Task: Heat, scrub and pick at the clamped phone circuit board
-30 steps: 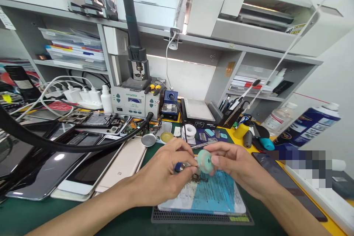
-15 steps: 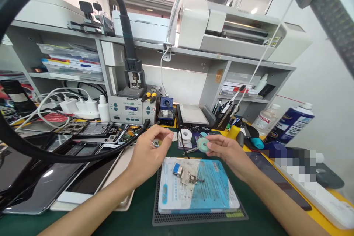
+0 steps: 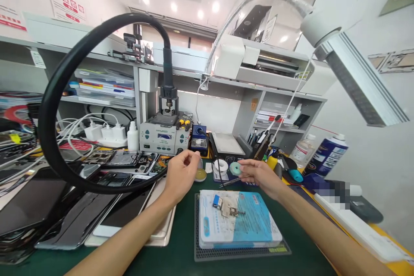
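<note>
My right hand (image 3: 261, 176) pinches the edge of a small pale green spool (image 3: 235, 168), thumb and fingers at its right side. Left of it, my left hand (image 3: 181, 171) is closed, fingertips and thumb brought together; anything between them is too small to make out. A white spool (image 3: 220, 167) sits between the hands, and a round tin of yellowish paste (image 3: 200, 175) is just under my left fingertips. Nearer me, a blue-and-white box (image 3: 239, 220) carries a small metal part with a blue end (image 3: 217, 201) and a little circuit piece (image 3: 232, 211).
The box rests on a dark grid mat (image 3: 242, 255). Several phones (image 3: 129, 207) lie at left beneath a thick black hose loop (image 3: 48, 108). A hot-air station (image 3: 161, 138), a heating plate (image 3: 228, 144), a spray can (image 3: 328, 153) and a lamp (image 3: 362, 77) surround the work area.
The camera view has shifted, so the bench sits slightly right and more ceiling shows. My right hand keeps hold of the green spool; my left hand stays closed, now near the paste tin.
</note>
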Available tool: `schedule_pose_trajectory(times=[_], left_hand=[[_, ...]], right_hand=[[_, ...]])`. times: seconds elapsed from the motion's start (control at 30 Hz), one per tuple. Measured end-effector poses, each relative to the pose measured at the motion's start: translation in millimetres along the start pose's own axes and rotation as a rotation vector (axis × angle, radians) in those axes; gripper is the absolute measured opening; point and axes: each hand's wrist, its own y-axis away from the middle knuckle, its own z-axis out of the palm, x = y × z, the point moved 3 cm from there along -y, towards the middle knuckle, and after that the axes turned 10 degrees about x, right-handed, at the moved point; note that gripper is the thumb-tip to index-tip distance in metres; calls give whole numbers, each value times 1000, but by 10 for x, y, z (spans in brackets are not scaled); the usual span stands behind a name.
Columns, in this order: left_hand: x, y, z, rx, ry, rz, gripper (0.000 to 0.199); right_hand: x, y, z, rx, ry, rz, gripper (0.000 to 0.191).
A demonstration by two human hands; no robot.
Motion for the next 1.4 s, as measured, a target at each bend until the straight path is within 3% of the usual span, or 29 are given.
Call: schedule_pose_trajectory(times=[0.13, 0.3, 0.43, 0.77, 1.03, 1.4], left_hand=[[12, -17, -10, -2, 2, -16, 31], [48, 5, -6, -11, 5, -8, 31], [68, 27, 1, -29, 5, 1, 30], [106, 88, 35, -78, -38, 15, 29], [119, 110, 44, -84, -53, 59, 28], [152, 133, 51, -92, -71, 135, 27]], right_hand=[[-201, -121, 196, -36, 39, 24, 26], [-291, -267, 392, -28, 184, -69, 16], [-265, -277, 399, -2, 330, -179, 9], [-239, -201, 394, -75, 477, -408, 27], [-222, -197, 446, -67, 618, -468, 45], [-220, -224, 455, 47, 731, -563, 39]])
